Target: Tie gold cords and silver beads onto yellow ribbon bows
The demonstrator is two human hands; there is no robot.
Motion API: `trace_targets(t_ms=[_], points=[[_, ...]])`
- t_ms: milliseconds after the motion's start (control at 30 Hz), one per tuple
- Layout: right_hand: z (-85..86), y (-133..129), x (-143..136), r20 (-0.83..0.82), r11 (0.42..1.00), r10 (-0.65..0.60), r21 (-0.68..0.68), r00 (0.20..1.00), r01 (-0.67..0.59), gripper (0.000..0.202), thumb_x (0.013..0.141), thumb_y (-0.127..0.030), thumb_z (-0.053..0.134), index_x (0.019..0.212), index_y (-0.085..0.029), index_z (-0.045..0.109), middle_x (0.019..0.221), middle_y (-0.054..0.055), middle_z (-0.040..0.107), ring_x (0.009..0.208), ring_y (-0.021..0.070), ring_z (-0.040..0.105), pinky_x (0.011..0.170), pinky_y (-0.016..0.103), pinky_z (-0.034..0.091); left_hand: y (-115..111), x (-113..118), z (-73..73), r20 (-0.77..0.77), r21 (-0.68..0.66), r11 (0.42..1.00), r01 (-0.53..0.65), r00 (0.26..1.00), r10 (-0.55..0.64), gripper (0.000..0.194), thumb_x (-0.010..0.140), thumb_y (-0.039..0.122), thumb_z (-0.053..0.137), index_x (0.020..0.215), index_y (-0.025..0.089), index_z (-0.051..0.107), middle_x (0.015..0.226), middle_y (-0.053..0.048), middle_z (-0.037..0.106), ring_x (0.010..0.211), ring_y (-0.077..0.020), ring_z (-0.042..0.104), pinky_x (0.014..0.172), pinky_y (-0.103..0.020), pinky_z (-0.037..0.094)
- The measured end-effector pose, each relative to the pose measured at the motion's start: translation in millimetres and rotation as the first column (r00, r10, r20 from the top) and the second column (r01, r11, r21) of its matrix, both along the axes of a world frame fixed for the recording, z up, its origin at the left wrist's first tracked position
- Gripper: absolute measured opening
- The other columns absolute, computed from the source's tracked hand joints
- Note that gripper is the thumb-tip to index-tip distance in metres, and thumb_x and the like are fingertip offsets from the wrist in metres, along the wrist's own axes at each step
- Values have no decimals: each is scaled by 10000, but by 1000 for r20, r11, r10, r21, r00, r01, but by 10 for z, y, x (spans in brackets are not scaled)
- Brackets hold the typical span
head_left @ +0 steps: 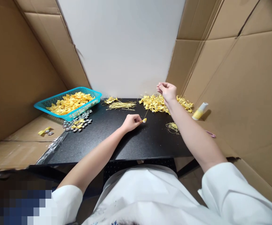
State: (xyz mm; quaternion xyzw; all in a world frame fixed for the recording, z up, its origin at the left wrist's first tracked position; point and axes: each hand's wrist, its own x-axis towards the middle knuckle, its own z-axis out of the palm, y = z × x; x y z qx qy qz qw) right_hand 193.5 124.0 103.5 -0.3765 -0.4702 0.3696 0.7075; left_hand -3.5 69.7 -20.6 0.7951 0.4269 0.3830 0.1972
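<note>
At far left, a yellow bow [44,130] lies with a few silver beads [50,133] on the cardboard [20,151] beside your black table [95,145]. Next comes a turquoise basket [97,93] heaped with loose yellow bows [71,102]; a spread of silver beads [87,121] lies just in front of it, with a few bows among them. Right of the basket, a small yellow cluster [111,100] sits behind a bundle of straight yellow cords [122,105].

Your left hand [131,122] is low over the middle of the table, its thumb and fingers pinching a small yellow piece with a silver bead [144,120]. From that piece a thin cord [146,113] slants up to the right. Behind it is a large pile of beaded bows [156,103]. Your right hand [168,91] is raised in front of this pile, fingertips pressed together; you cannot tell whether they grip the cord's end. Further right are yellow clippings [172,127], a white-and-yellow tube [200,111] and a pink tool [210,133].
</note>
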Motion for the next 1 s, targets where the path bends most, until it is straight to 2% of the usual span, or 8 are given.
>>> trace_targets(t_ms=[167,267,333,500,700,833,900,1000], points=[[6,16,-69,-90,990,74,-116,993,-85,119,799,-58,667,733,-139,610,655,-36,632,602,35,623,667,151,580,-74,32,4,156,-177,980,94,985,-67,107,682,226,662,750,147,639,629,17,621,534,-83,497,548,-203,373],[24,-2,-69,-163,970,114,-195,980,-145,198,769,34,651,693,-138,592,650,-37,624,604,31,628,668,127,577,-124,74,17,363,-295,925,240,923,-124,271,654,248,699,901,150,641,705,2,662,583,-90,546,593,-212,409],[42,4,-53,-221,950,127,-253,967,-183,241,772,73,620,668,-138,572,641,-37,617,598,25,625,661,105,571,-149,108,29,481,-348,878,329,866,-134,281,637,248,714,891,146,651,731,-12,675,624,-98,574,631,-222,433],[-45,57,-34,-333,920,103,-327,937,-217,238,814,46,593,690,-153,552,635,-47,604,559,13,594,617,72,544,-182,160,40,667,-482,757,442,745,-10,162,632,239,689,731,118,646,687,-36,670,603,-98,575,676,-256,479],[-315,104,-24,-340,867,87,-438,936,-239,166,931,-126,513,779,-189,490,637,-46,612,545,49,597,551,142,527,-225,176,103,755,-547,666,507,643,130,91,719,214,613,751,144,565,953,-101,721,832,-160,679,793,-308,528],[-436,113,-26,-296,815,80,-530,952,-234,201,967,-145,420,775,-188,462,476,-102,406,345,25,366,385,107,376,-248,190,103,706,-577,670,467,697,122,136,802,272,601,816,155,533,906,-111,726,721,-143,678,731,-307,544],[-479,119,-44,-285,800,80,-553,955,-232,226,966,-125,383,757,-186,447,443,-121,289,309,21,228,332,100,273,-248,194,83,690,-571,681,459,718,94,203,829,338,611,871,150,544,923,-126,726,708,-144,679,722,-307,547],[-527,137,-80,-271,781,73,-583,960,-224,252,950,-99,344,725,-193,406,439,-124,191,313,32,137,305,110,190,-247,190,63,710,-548,673,496,702,61,294,851,404,606,967,136,581,958,-142,727,741,-158,695,742,-312,549]])
